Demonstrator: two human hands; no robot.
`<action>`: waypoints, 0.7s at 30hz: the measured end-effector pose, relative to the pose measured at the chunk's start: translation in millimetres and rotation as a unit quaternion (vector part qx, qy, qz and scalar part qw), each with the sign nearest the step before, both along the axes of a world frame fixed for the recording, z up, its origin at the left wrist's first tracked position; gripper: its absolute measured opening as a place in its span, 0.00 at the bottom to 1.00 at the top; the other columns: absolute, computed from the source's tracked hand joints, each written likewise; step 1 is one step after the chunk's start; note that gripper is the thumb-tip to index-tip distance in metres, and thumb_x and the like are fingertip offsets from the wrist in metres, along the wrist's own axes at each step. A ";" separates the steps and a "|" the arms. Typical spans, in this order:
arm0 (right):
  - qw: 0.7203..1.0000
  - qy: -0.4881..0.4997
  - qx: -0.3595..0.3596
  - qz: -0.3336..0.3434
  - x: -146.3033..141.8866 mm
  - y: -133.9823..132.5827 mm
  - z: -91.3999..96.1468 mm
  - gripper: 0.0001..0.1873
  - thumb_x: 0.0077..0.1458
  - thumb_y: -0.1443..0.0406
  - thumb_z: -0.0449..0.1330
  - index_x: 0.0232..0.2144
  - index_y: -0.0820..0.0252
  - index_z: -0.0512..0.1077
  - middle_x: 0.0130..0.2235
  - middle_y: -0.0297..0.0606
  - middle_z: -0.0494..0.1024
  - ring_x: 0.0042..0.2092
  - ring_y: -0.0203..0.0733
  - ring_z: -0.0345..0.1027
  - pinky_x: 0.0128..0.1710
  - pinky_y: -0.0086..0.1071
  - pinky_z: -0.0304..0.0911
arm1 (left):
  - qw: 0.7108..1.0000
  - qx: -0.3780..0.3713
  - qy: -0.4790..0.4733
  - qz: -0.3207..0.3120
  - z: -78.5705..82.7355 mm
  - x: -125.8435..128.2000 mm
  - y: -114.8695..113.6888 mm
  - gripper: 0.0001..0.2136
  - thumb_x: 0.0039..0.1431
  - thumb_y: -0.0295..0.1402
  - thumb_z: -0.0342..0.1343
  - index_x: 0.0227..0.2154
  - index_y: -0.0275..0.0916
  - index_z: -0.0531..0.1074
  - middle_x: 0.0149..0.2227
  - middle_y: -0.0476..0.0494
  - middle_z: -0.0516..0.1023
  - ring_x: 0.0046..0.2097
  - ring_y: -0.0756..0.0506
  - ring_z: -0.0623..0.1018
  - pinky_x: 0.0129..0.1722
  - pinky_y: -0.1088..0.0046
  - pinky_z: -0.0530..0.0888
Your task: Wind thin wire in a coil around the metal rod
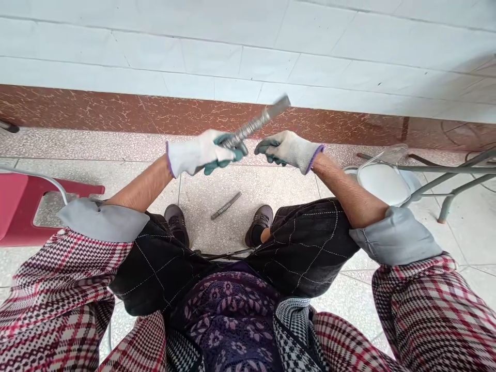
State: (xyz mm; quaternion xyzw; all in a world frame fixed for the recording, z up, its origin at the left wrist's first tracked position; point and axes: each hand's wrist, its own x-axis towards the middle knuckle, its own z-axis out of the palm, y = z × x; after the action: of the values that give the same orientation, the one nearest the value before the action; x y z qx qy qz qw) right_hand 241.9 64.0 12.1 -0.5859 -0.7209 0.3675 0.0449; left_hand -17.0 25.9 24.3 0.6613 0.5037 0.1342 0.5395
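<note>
My left hand (213, 151), in a white glove with green-coated fingers, is closed around a grey metal rod wound with wire (251, 126). The rod tilts up to the right, and its far end is slightly blurred. My right hand (285, 149), gloved the same way, is just right of the left, apart from the rod. Its fingers are curled and pressed together; whether a thin wire is between them cannot be made out. A second wire-wound rod (226, 205) lies on the floor between my shoes.
A white tiled wall (240, 62) with a red-brown base strip (116, 111) stands close in front. At left is a red plastic stool (73, 187). On the right are a white round object (382, 182) and grey metal legs (445, 206). My knees flank the floor space.
</note>
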 end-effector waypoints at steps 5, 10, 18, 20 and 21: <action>0.997 0.034 0.009 0.068 -20.2 -15.8 7.2 0.21 0.65 0.68 0.59 0.56 0.63 0.83 0.32 0.39 0.80 0.27 0.34 0.66 0.27 0.32 0.64 | 0.976 -0.022 -0.145 0.162 1.1 -4.9 20.8 0.10 0.73 0.29 0.54 0.53 0.38 0.74 0.25 0.54 0.62 0.20 0.53 0.57 0.19 0.78 0.56; 0.991 0.006 0.002 0.133 -40.6 -27.6 18.2 0.22 0.65 0.71 0.58 0.57 0.62 0.82 0.34 0.39 0.82 0.28 0.35 0.68 0.31 0.32 0.65 | 0.974 0.024 -0.038 0.221 -14.6 -13.7 41.9 0.15 0.75 0.38 0.52 0.58 0.42 0.72 0.28 0.50 0.68 0.24 0.50 0.63 0.25 0.74 0.66; 0.989 0.005 0.065 0.133 -38.5 -36.9 39.4 0.17 0.65 0.67 0.57 0.47 0.63 0.84 0.32 0.39 0.80 0.31 0.37 0.68 0.33 0.32 0.62 | 0.863 0.166 0.456 -0.139 -30.8 -12.3 25.8 0.15 0.68 0.28 0.56 0.53 0.42 0.82 0.36 0.36 0.81 0.43 0.34 0.81 0.46 0.58 0.74; 0.991 -0.027 0.078 0.104 -27.8 -21.8 31.0 0.17 0.64 0.67 0.57 0.46 0.62 0.85 0.32 0.39 0.80 0.31 0.38 0.67 0.32 0.32 0.62 | 0.855 0.142 0.456 -0.205 -34.2 -0.6 10.2 0.14 0.65 0.24 0.56 0.48 0.41 0.83 0.36 0.35 0.81 0.43 0.34 0.81 0.46 0.58 0.74; 0.991 -0.038 0.080 0.100 -21.5 -12.7 25.0 0.16 0.63 0.68 0.58 0.45 0.63 0.85 0.33 0.39 0.80 0.31 0.38 0.68 0.33 0.33 0.62 | 0.863 0.139 0.437 -0.211 -33.8 4.9 3.2 0.13 0.64 0.23 0.57 0.45 0.41 0.83 0.35 0.35 0.81 0.43 0.34 0.81 0.46 0.57 0.73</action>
State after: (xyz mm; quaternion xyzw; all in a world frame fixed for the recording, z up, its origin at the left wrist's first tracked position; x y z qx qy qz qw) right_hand 220.4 51.3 37.1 -0.5187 -0.8043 0.2887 0.0267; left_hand -12.1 29.1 -9.6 0.8109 0.5121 -0.2171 0.1819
